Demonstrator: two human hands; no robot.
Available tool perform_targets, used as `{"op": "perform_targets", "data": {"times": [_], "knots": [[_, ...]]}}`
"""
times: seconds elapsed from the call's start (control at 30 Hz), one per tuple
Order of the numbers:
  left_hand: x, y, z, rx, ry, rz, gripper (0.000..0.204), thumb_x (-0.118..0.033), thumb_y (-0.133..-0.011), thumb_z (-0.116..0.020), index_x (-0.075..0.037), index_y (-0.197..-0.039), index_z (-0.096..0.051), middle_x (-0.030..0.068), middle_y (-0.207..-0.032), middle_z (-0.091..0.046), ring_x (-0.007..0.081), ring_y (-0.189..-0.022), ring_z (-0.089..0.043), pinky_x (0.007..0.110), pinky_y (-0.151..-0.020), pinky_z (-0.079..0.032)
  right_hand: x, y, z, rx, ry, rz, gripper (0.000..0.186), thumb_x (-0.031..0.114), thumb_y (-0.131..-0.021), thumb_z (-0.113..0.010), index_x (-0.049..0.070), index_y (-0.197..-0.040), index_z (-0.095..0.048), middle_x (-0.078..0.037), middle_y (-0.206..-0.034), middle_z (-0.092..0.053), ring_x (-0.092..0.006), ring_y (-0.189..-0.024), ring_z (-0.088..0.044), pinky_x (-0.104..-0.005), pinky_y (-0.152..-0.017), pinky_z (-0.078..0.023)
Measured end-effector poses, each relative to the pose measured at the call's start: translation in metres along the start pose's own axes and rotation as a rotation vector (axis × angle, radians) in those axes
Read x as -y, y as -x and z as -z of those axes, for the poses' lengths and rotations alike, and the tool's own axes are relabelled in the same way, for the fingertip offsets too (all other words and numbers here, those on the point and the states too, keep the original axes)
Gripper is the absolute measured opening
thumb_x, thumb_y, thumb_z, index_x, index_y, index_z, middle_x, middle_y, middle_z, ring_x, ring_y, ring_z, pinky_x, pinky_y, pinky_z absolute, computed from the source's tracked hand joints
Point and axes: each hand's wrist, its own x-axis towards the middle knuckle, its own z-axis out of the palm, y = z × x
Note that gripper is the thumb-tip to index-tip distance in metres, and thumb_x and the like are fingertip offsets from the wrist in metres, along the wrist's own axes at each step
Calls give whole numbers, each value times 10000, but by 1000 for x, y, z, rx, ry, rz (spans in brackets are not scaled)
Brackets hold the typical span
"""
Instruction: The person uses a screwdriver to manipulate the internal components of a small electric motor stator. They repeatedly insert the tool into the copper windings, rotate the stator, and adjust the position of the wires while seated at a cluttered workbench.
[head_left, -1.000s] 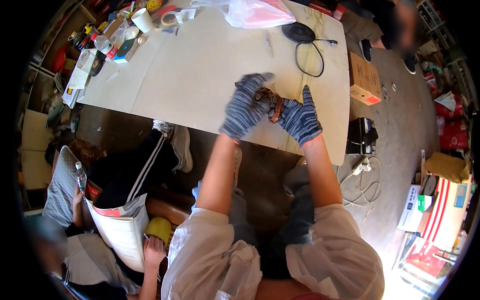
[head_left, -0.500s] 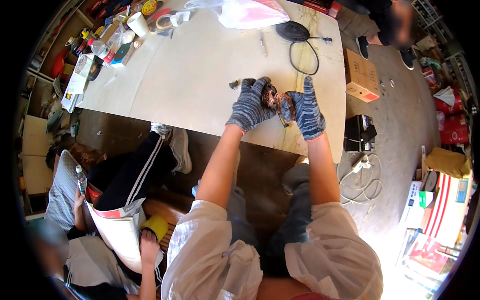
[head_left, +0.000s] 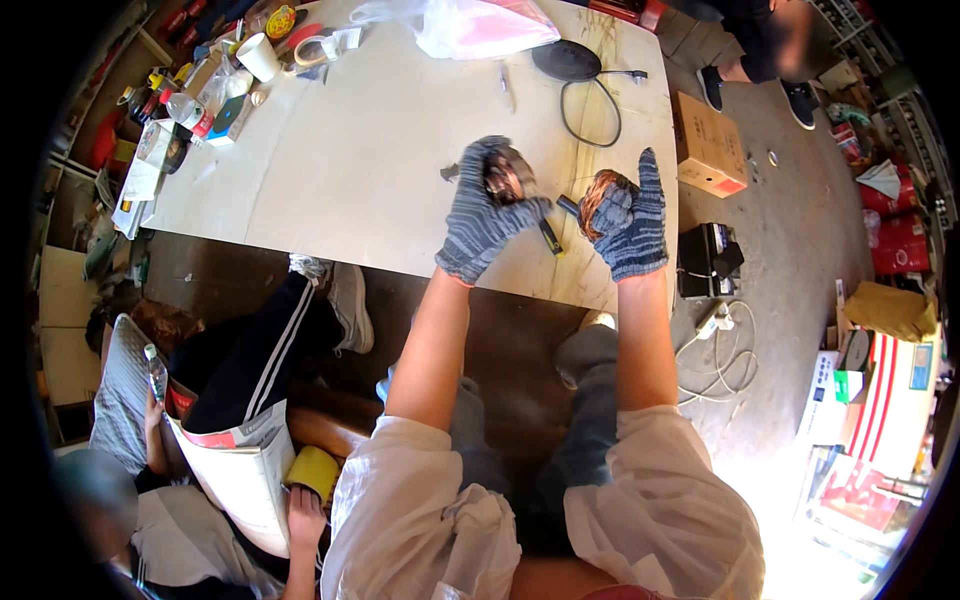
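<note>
Both my hands wear grey-striped knitted gloves over the table's near edge. My left hand (head_left: 487,215) curls round a dark, roundish part with copper-coloured windings (head_left: 508,177), blurred by motion. Apart from it on the right, my right hand (head_left: 630,225) is closed on a bundle of copper wire (head_left: 603,200), its thumb raised. A yellow-and-black hand tool (head_left: 551,238) lies between the hands, partly covered by the left glove; its kind is unclear. A short dark piece (head_left: 568,205) shows beside the right hand. Left of my left hand lies a small dark scrap (head_left: 449,172).
The pale table (head_left: 350,170) carries a black coiled cable (head_left: 567,62), a pink-white plastic bag (head_left: 490,28), a paper cup (head_left: 258,57) and a bottle (head_left: 187,113). A seated person (head_left: 200,520) is at left. A cardboard box (head_left: 708,145) stands on the floor at right.
My hands have moved apart, and the two copper parts that were together are now separate. The left hand has turned, and the yellow-and-black tool shows more.
</note>
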Motion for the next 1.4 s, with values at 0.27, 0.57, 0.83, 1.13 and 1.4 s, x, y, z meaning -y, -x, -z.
{"op": "perform_targets", "data": {"times": [0.27,0.57,0.83,1.13,1.4], "knots": [[1,-2,-2,-57,-230,62,773,-56,-622,-815,-34,-1276,-403,62,-1097,-538,151,-982,-526,284,-893,-463,-12,41,0,197,1009,599,352,308,-765,-704,29,-953,-601,-59,-791,-615,-149,-639,-557,-260,-573,-431],[-6,9,-12,109,286,461,694,-130,-692,-766,-29,-1294,-435,43,-1096,-556,135,-910,-556,259,-784,-469,4,56,4,392,974,423,357,346,-874,-546,15,-981,-628,-84,-864,-631,-147,-670,-553,-278,-594,-442],[-6,6,-17,315,-606,20,931,-36,-530,-816,-89,-1346,-370,72,-1200,-455,208,-1098,-462,326,-984,-389,40,49,9,265,-163,275,538,517,-817,-589,41,-1069,-575,-116,-864,-642,-236,-781,-596,-393,-752,-485],[-5,-1,-21,-81,171,98,812,-46,-574,-783,-42,-1301,-422,20,-1093,-512,147,-998,-511,282,-876,-443,67,53,17,-66,-195,466,260,314,-862,-598,80,-968,-567,-49,-926,-613,-163,-833,-584,-337,-750,-474],[0,-30,-5,-427,901,552,189,-280,-824,-579,-145,-696,-545,-4,-638,-564,144,-588,-541,264,-487,-414,41,110,8,347,1133,1039,263,156,-702,-660,44,-921,-567,-109,-757,-616,-263,-682,-612,-352,-634,-485]]}}
